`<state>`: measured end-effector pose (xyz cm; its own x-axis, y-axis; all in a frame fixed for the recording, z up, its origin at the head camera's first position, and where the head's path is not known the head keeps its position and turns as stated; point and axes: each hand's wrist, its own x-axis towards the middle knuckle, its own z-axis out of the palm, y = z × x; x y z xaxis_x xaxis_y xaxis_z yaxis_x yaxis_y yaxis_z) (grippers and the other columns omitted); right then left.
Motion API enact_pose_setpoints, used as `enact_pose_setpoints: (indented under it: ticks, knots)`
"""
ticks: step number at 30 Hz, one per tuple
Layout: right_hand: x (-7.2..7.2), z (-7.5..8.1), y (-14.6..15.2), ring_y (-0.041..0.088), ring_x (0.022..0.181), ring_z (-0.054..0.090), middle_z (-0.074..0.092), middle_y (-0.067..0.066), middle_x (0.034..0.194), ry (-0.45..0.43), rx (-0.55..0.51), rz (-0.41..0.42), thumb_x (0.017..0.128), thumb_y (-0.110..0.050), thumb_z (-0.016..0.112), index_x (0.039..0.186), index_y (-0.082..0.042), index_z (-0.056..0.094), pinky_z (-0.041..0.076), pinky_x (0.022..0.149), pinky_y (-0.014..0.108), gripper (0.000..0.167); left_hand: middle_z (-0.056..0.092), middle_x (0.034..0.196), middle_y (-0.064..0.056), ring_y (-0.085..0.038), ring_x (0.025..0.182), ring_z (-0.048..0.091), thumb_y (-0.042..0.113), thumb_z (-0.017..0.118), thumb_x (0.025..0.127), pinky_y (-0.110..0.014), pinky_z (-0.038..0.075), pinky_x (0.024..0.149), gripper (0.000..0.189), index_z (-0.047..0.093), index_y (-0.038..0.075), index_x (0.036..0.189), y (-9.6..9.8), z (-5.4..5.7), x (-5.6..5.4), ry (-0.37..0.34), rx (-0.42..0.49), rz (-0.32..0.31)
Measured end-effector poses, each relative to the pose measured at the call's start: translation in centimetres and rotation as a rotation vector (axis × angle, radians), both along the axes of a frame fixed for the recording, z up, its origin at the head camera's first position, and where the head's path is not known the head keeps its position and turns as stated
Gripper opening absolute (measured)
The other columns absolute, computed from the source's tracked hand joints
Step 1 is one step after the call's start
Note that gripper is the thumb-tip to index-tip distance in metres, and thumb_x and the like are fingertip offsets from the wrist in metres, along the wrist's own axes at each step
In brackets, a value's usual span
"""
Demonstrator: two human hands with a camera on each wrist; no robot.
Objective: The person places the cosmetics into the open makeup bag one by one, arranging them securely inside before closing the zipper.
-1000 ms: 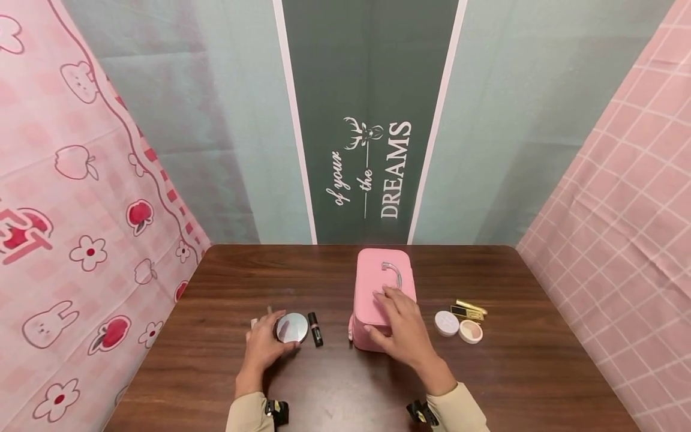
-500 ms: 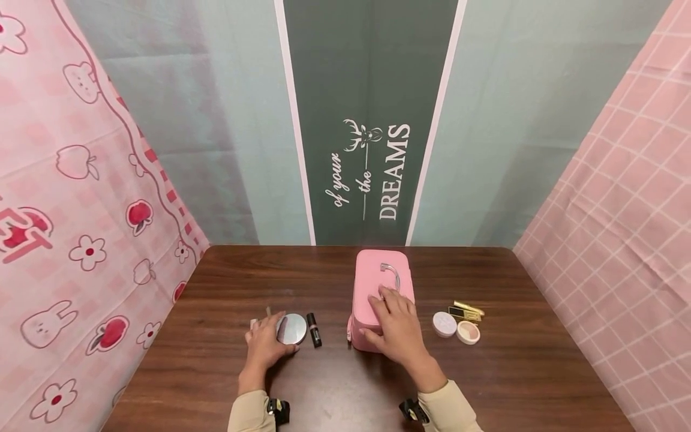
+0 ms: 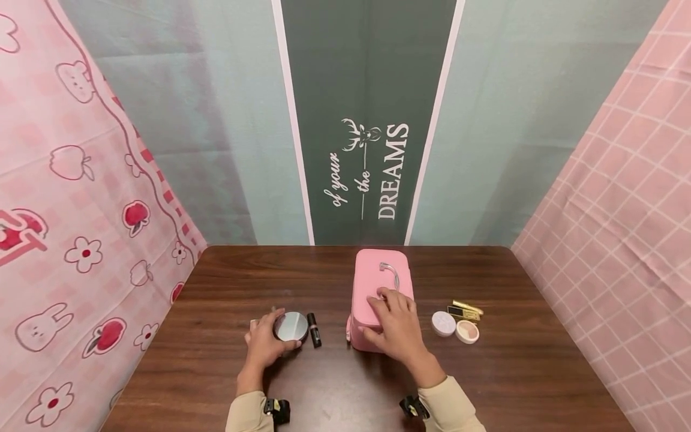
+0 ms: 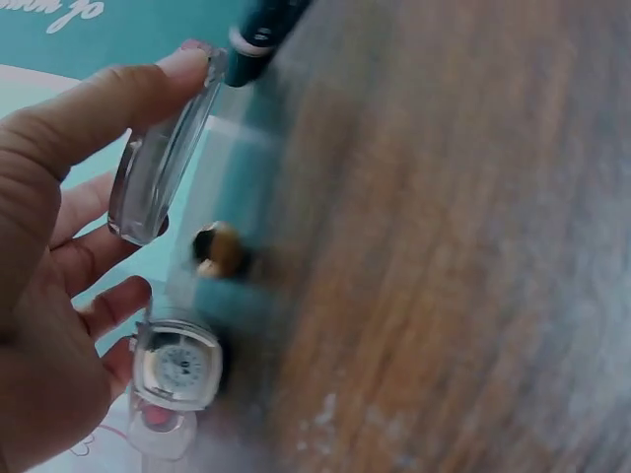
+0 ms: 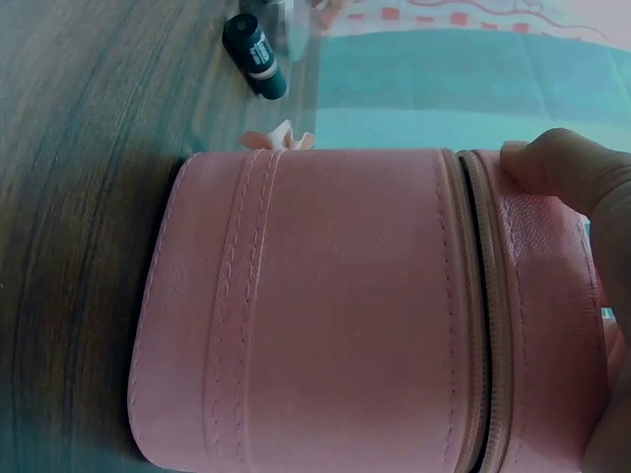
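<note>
At the left of the table my left hand (image 3: 266,342) holds a round compact (image 3: 291,327) with a shiny mirror-like top. In the left wrist view the compact (image 4: 163,163) is seen edge-on between thumb and fingers. Beside it lies a black lipstick tube (image 3: 314,330). My right hand (image 3: 399,327) rests on the lid of a pink cosmetic case (image 3: 372,270), fingers spread near its clear handle (image 3: 393,273). The right wrist view shows the thumb against the lid's side, and a dark gap between the zipper (image 5: 478,315) teeth.
Right of the case lie a lilac-white round pot (image 3: 444,324), a round powder pot (image 3: 467,332), a gold tube (image 3: 468,307) and a black-and-gold item (image 3: 463,314). A clear square-capped container (image 4: 179,370) and a small gold-topped item (image 4: 222,251) stand beyond my left hand.
The compact shifts very slightly in my left hand, and its reflection changes. My right hand stays on the lid. The head view drifts a little.
</note>
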<state>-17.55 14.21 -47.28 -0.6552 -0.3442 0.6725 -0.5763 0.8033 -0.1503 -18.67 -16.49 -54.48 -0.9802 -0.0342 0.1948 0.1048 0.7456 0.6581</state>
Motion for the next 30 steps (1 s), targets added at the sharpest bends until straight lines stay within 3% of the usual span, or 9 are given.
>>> enact_pose_setpoints:
  ticks: [5,9,14,22,30]
  knots:
    - [0.1,0.0,0.3,0.036,0.099,0.047,0.052,0.015,0.11,-0.025,-0.088,-0.004,0.062,-0.04,0.08,0.108,-0.008,0.066,0.033,0.078,0.053,0.058,0.057,0.113,-0.015,-0.031,0.101,0.038,0.028,0.09,0.051,-0.052,0.023,0.085,0.088,0.053,0.004,0.127,0.1,0.3,0.5,0.008,0.1,0.007]
    - [0.2,0.1,0.3,0.036,0.1,0.046,0.051,0.015,0.112,-0.035,-0.095,-0.005,0.063,-0.041,0.08,0.109,-0.009,0.066,0.033,0.08,0.052,0.058,0.055,0.111,-0.015,-0.033,0.103,0.038,0.027,0.09,0.05,-0.048,0.03,0.085,0.088,0.053,0.003,0.126,0.0,0.5,0.7,0.028,0.145,0.011]
    - [0.1,0.0,0.4,0.037,0.1,0.046,0.052,0.015,0.112,-0.019,-0.084,0.014,0.063,-0.041,0.081,0.107,-0.008,0.067,0.033,0.081,0.052,0.057,0.054,0.107,-0.015,-0.032,0.101,0.039,0.028,0.09,0.05,-0.045,0.035,0.08,0.081,0.057,0.002,0.12,0.1,0.6,0.7,0.043,0.135,0.014]
    - [0.0,0.4,1.2,0.037,0.097,0.048,0.053,0.018,0.111,-0.001,-0.163,0.087,0.064,-0.039,0.08,0.109,-0.008,0.064,0.035,0.075,0.051,0.057,0.054,0.105,-0.014,-0.03,0.095,0.042,0.031,0.09,0.048,-0.043,0.033,0.079,0.082,0.059,0.003,0.118,1.1,1.2,1.0,0.099,0.147,0.031]
    - [0.2,1.9,1.5,0.037,0.096,0.047,0.05,0.02,0.111,-0.067,-0.113,0.117,0.068,-0.033,0.08,0.116,-0.012,0.062,0.04,0.077,0.05,0.056,0.052,0.106,-0.012,-0.027,0.093,0.044,0.032,0.088,0.05,-0.04,0.037,0.074,0.079,0.059,0.004,0.118,1.9,1.9,1.0,0.086,0.161,0.035]
